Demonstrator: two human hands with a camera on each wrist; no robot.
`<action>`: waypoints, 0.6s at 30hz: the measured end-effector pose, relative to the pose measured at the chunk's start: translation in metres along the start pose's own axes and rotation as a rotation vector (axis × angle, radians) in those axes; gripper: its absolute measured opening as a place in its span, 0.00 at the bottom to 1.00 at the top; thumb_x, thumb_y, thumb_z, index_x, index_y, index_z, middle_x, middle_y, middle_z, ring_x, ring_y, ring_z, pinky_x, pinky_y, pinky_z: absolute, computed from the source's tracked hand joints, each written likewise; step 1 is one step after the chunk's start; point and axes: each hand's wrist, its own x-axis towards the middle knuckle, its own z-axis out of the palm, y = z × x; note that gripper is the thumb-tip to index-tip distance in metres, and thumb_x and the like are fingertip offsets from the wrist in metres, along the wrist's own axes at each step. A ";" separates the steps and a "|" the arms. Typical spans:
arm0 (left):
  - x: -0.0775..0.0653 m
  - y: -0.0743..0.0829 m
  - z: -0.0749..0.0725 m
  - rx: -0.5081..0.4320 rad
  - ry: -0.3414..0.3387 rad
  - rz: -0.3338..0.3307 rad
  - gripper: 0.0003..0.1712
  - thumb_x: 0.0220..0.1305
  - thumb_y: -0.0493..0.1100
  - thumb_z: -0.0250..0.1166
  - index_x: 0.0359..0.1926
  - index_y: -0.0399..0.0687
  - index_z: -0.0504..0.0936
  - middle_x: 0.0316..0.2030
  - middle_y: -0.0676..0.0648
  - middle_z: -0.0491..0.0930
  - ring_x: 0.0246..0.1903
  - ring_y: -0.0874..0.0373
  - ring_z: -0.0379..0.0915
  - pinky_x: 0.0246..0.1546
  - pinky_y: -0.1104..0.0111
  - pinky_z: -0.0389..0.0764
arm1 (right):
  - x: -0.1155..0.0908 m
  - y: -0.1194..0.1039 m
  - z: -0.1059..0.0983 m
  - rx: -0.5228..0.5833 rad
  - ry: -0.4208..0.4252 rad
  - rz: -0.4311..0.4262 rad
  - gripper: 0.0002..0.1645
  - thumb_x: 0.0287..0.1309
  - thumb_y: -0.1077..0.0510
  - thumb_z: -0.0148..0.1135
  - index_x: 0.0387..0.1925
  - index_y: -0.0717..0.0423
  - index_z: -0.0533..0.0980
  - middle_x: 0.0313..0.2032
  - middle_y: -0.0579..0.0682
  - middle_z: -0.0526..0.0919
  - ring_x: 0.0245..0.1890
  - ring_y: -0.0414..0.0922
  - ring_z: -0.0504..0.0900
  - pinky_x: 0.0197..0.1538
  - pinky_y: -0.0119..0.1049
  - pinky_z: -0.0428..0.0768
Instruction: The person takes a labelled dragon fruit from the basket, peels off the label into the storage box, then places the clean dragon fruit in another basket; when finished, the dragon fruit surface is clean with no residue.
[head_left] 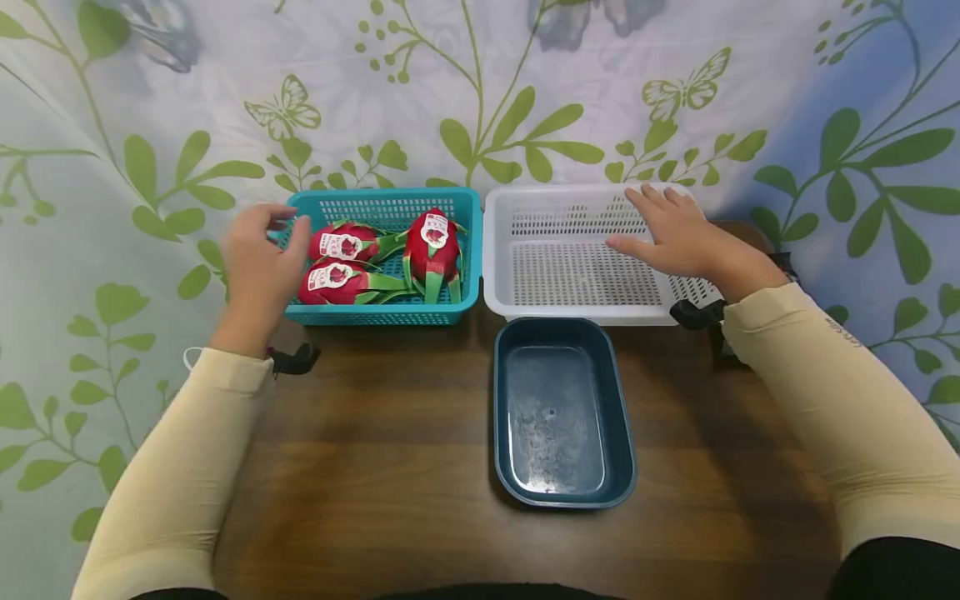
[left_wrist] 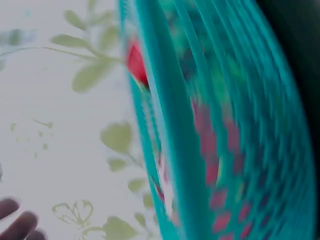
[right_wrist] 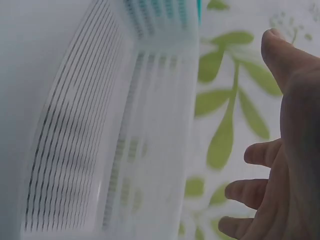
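Note:
A teal basket holds three dragon fruits, each with a white and red sticker: one upright dragon fruit on the right and two dragon fruits lying at the left. My left hand hovers at the basket's left edge, its fingers loosely bent and holding nothing. To the right, a white basket has nothing in it. Over its right side my right hand is spread with straight fingers, apart from any object. In the right wrist view the right-hand fingers show beside the white basket's wall.
A dark blue tray sits on the wooden table in front of the white basket. Behind the baskets hangs a leaf-patterned cloth. A brown round object is partly hidden behind the right forearm.

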 end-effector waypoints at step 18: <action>-0.100 0.010 0.059 -1.332 0.433 -1.114 0.20 0.76 0.45 0.62 0.60 0.41 0.68 0.45 0.40 0.73 0.38 0.50 0.71 0.47 0.61 0.83 | 0.082 -0.175 0.065 0.099 -0.005 -0.369 0.58 0.67 0.32 0.66 0.82 0.59 0.55 0.76 0.57 0.65 0.74 0.53 0.64 0.71 0.50 0.69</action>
